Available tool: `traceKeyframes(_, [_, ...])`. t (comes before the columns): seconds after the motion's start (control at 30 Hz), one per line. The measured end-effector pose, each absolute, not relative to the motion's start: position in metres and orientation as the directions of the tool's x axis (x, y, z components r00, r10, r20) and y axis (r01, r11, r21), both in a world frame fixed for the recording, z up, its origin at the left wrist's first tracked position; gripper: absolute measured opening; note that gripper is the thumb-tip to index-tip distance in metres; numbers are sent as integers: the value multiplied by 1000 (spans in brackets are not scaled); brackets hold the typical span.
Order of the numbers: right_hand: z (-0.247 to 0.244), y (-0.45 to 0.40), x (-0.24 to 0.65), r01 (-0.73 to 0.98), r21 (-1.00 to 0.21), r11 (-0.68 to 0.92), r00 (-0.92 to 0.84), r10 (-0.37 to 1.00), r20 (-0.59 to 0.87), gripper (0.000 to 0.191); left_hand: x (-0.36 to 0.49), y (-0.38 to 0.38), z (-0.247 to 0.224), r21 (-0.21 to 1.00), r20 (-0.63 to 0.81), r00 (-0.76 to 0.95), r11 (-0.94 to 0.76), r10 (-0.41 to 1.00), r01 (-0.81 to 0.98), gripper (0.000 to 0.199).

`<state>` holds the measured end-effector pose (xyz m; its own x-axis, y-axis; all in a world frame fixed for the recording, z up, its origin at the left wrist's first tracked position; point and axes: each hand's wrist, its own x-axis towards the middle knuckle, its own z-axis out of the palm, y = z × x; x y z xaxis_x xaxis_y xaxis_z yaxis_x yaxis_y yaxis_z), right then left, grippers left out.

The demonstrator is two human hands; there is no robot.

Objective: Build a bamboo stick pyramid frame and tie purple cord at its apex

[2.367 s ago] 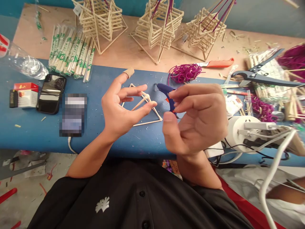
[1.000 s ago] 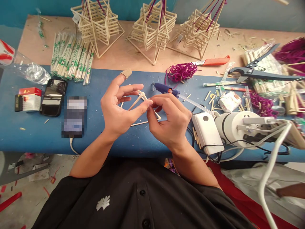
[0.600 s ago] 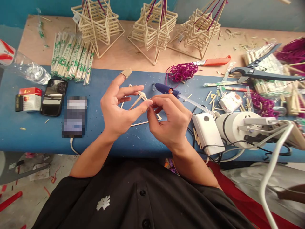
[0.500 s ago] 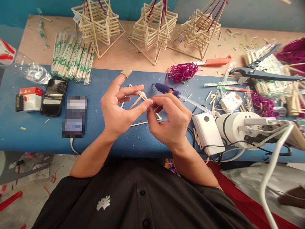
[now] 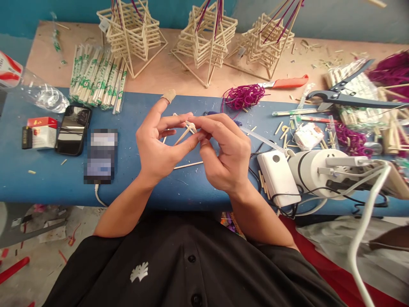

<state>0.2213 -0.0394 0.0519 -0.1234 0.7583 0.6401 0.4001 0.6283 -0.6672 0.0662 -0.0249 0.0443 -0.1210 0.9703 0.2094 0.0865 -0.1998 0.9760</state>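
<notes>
— Blue tabletop; on it a stick frame, under and between both hands. Take the frame as landmark. Grip?
— Left hand: thumb and middle finger arched round the frame's raised joint, a gap between them. Index lifted clear, tan cover on its tip. Whether the arch pinches a piece, cannot tell.
— Right hand?
— Index reaching to the left middle fingertip, thumb bent in by the left thumb. Anything pinched is hidden. Looks like paired fingertips for fine control, wrists low so the joint stays in sight.
— Why the glue gun there?
— Just right of the frame, mostly behind the right hand; within easy reach, I judge. Its clear glue stick points away rightward.
— In the way?
— Right of the frame, yes: white power bank, socket tower, looping cables; a sleeve or lead could snag. Far side and right: purple cord, orange-handled knife, then cutters.
— Beyond?
— Tiered stick structures, three, upright on bare board. Wrapped sticks beyond and left.
— Nearer left?
— Two phones, well apart from the frame; one screen blurred.
</notes>
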Motion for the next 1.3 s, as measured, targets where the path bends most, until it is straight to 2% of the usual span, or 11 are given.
traceKeyframes(0.27, [48,-33,226,310,-738,600,-139,796,589,42,65,-25,45,980,183,-101,-173,978,95,95])
traceKeyframes(1.3, [44,-31,228,307,-704,640,-178,766,618,39,58,-26,34,977,207,-3,-207,978,43,94])
